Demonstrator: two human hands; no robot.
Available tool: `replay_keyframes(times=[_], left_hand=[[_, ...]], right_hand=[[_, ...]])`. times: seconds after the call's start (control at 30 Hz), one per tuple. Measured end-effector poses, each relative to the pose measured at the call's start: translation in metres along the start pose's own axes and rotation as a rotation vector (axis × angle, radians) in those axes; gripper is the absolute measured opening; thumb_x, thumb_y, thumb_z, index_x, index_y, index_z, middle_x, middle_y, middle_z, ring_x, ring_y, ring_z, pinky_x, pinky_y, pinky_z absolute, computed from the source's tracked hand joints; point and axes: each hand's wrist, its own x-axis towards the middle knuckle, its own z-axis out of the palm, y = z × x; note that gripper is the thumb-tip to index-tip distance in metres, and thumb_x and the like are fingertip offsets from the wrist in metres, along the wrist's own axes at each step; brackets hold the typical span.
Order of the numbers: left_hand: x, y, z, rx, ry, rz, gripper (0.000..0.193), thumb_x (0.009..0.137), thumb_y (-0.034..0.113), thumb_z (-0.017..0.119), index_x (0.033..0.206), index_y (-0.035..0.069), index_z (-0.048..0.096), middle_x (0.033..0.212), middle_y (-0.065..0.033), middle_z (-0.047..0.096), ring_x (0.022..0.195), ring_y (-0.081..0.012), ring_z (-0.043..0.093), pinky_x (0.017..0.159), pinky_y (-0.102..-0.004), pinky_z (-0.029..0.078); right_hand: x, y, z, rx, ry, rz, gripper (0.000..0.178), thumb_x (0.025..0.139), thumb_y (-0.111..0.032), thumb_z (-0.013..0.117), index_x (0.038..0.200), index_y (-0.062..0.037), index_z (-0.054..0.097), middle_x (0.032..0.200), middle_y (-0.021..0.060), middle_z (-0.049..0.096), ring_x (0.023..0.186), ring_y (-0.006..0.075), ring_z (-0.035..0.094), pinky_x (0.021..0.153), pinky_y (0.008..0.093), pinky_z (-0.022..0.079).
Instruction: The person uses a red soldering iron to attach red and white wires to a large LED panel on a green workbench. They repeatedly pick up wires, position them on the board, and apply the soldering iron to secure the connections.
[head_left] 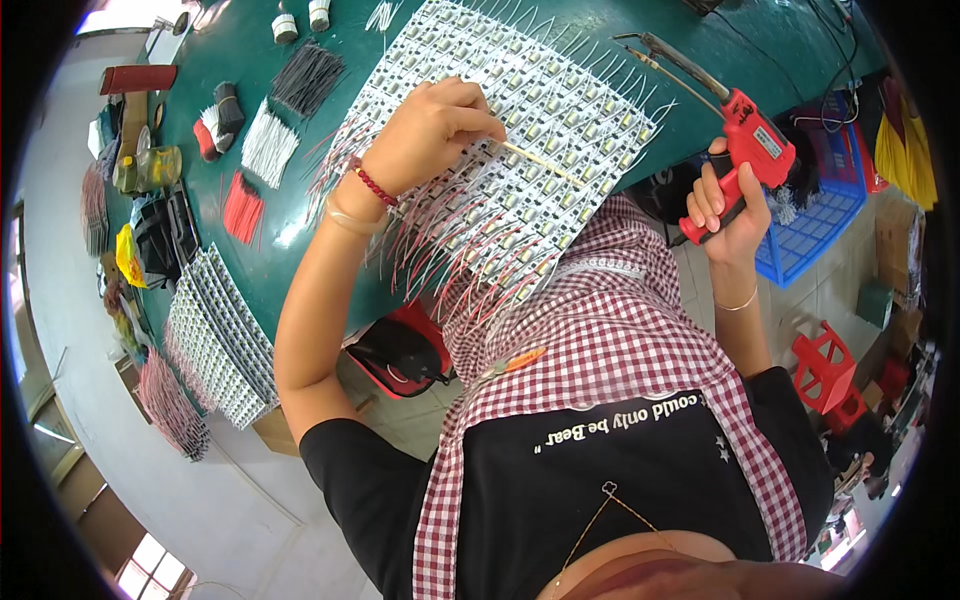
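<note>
A large panel of white LED circuit boards lies on the green table, with red and white wires fringing its edges. Over its middle, my left hand is closed in a pinch on a thin pale stick, which slants down to the right across the boards. My right hand grips the red handle of a soldering gun, off the panel's right side. The gun's metal tip points up and left, above the panel's far right corner and apart from the boards.
Bundles of black wires, white wires and red wires lie left on the green table. More LED boards are stacked at its left edge. A blue basket and a red stool stand at the right.
</note>
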Motion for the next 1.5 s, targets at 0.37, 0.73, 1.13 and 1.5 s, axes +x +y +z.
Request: replay_keyframes(times=[0.37,0.73,1.13,1.5], left_hand=[[0.004,0.003,0.004,0.001,-0.032,-0.016,0.013,0.076,0.006,0.069,0.084,0.014,0.074,0.08,-0.0011,0.061,0.081,-0.0229,0.058,0.072,-0.0362,0.046],[0.009,0.005,0.006,-0.017,-0.07,-0.007,0.006,0.079,0.009,0.068,0.082,0.012,0.072,0.079,-0.0014,0.06,0.082,-0.023,0.058,0.07,-0.0363,0.045],[0.019,0.01,0.01,-0.042,-0.136,0.023,0.009,0.078,0.002,0.068,0.085,0.008,0.071,0.079,-0.0044,0.06,0.079,-0.0246,0.058,0.071,-0.0352,0.046],[0.018,0.01,0.013,-0.111,-0.173,0.038,0.013,0.076,0.001,0.068,0.085,0.009,0.072,0.077,-0.0043,0.057,0.078,-0.0246,0.056,0.071,-0.035,0.045]], right_hand=[[-0.002,0.0,-0.004,0.001,-0.007,-0.015,0.039,0.1,-0.033,0.044,0.118,0.0016,0.045,0.059,0.0032,0.045,0.042,0.0107,0.042,0.047,0.027,0.045],[-0.003,0.003,-0.009,0.017,-0.014,-0.007,0.039,0.1,-0.032,0.045,0.119,0.0019,0.045,0.059,0.0032,0.045,0.042,0.0108,0.042,0.047,0.0274,0.044],[-0.003,0.003,-0.009,0.012,-0.009,-0.008,0.039,0.099,-0.032,0.046,0.119,0.0012,0.046,0.059,0.0033,0.044,0.042,0.0109,0.041,0.048,0.0272,0.044],[-0.003,0.003,-0.01,0.008,-0.017,-0.021,0.039,0.1,-0.033,0.045,0.118,0.0018,0.046,0.058,0.0035,0.044,0.041,0.0108,0.042,0.046,0.027,0.044]])
